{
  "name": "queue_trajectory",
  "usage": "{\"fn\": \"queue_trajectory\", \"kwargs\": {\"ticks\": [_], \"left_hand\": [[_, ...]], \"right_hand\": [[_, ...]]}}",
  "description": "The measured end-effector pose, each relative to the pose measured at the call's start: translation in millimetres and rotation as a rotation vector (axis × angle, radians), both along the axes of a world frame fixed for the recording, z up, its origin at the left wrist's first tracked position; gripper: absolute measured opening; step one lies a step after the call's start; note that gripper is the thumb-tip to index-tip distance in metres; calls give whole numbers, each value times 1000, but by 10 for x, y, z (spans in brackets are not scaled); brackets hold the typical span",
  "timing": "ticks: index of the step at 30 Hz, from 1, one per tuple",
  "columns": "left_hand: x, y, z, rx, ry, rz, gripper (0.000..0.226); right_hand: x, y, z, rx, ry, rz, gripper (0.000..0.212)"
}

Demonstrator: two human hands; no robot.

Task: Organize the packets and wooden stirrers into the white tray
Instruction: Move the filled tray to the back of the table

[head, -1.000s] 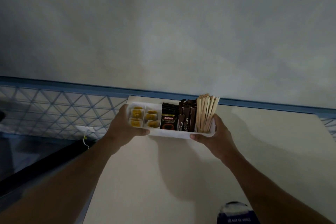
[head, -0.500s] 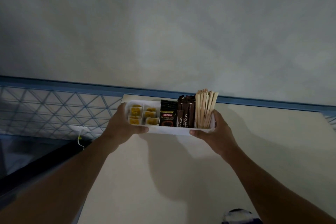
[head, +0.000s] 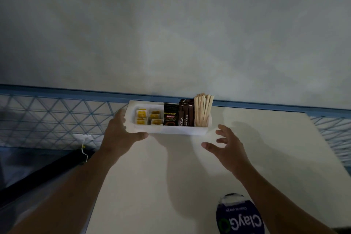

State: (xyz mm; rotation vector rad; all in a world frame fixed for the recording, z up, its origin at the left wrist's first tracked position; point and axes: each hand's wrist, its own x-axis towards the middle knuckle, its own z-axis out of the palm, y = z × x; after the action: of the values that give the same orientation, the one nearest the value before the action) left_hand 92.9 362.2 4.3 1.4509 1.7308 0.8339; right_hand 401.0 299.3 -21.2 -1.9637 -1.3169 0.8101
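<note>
At the table's [head: 190,167] 12 o'clock edge, against the wall [head: 171,34], stands the tray [head: 171,130]. The left hand [head: 119,137] grips its end from 8 o'clock, thumb along the front wall, fingers over the far corner. The right hand [head: 229,148] hovers apart from it at 4 o'clock, fingers spread, holding nothing. Inside, from 9 to 3 o'clock: four yellow packets [head: 141,114] in two columns, one black packet [head: 170,118] facing front, several upright brown sticks [head: 187,115] and a bundle of stirrers [head: 202,110], both too close-packed to count. One blue tub [head: 240,216] sits at 5 o'clock.
</note>
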Motion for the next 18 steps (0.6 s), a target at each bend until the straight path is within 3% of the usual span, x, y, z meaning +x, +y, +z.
{"fn": "queue_trajectory", "kwargs": {"ticks": [5,12,18], "left_hand": [[137,-491,147,-46,-53,-50,85],[572,-1301,396,-73,-82,-272,44],[983,-1947,444,-51,-70,-450,28]], "right_hand": [[-34,-476,254,59,-49,1,65],[-2,-1298,567,145,-112,-26,28],[167,-2058,652,210,-174,-103,11]]}}
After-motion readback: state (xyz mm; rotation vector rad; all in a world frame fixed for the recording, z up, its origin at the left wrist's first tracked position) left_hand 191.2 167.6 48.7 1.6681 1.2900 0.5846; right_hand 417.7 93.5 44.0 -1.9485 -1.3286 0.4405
